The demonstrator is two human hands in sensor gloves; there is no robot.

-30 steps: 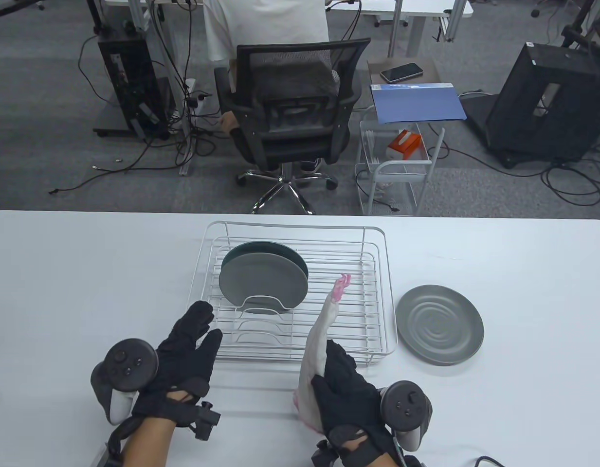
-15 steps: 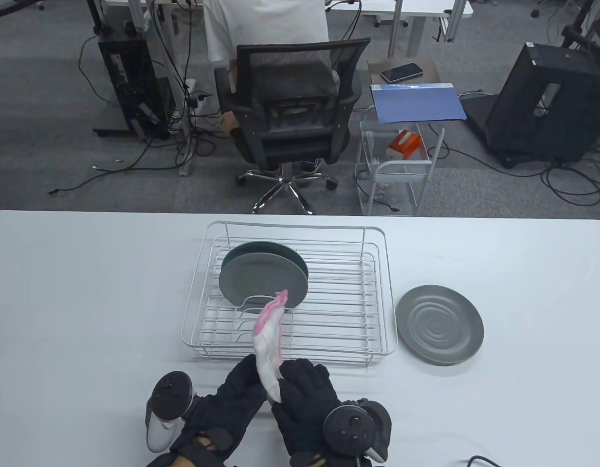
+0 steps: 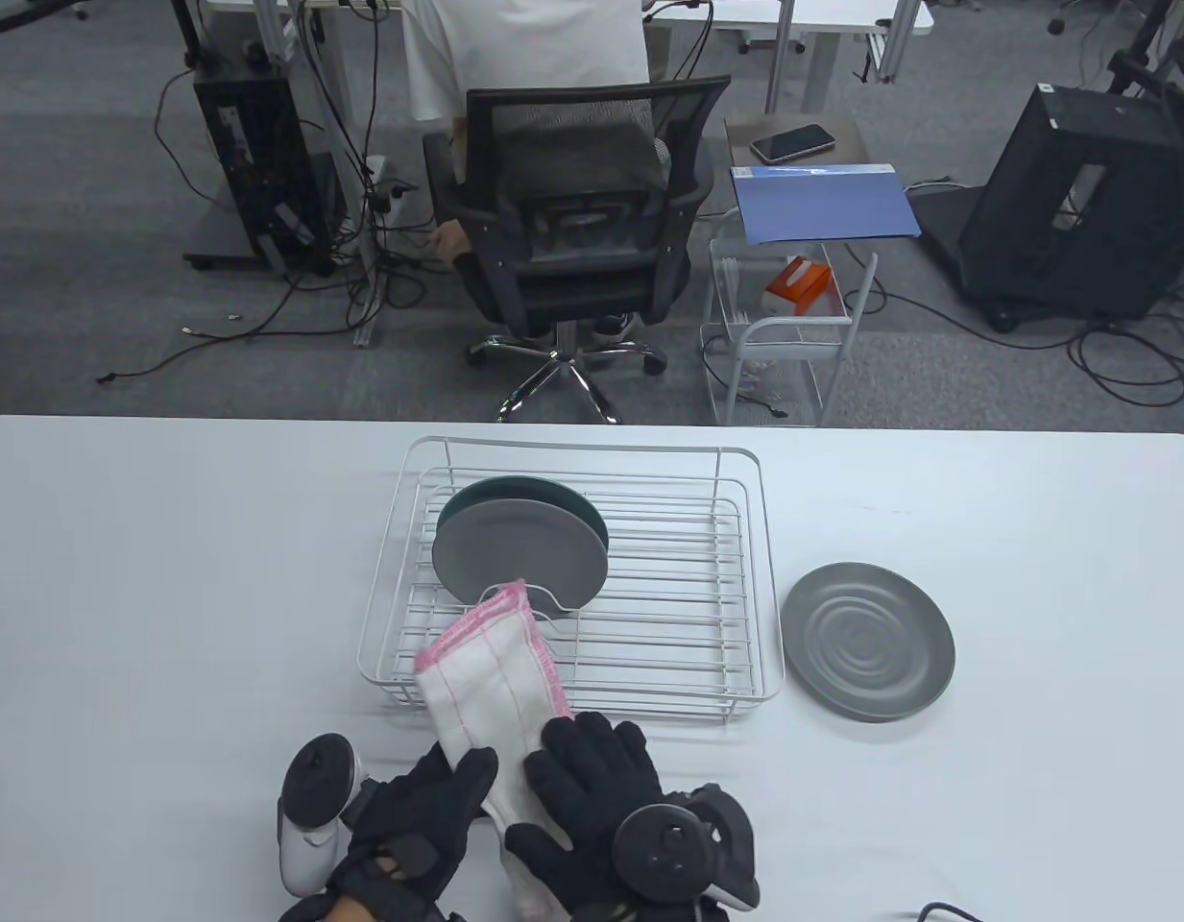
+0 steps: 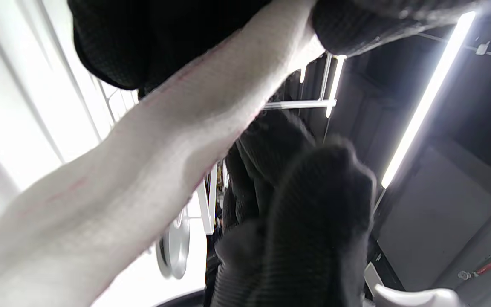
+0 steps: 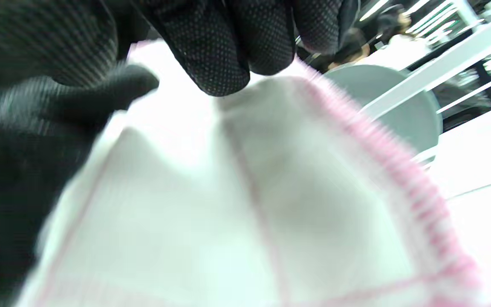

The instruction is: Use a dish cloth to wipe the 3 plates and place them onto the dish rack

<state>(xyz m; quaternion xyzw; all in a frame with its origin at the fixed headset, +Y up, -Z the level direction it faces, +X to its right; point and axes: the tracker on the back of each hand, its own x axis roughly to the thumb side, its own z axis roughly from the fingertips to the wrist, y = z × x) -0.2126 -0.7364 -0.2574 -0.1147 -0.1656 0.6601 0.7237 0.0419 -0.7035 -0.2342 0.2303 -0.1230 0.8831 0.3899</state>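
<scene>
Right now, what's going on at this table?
Both gloved hands hold a white dish cloth with pink edging near the front of the table: the left hand grips its left side, the right hand its right. Two grey plates stand upright in the white wire dish rack. A third grey plate lies flat on the table to the right of the rack, not yet racked.

Table view looks down from above; both wrist views sit tight against the dish cloth [image 3: 495, 672]
</scene>
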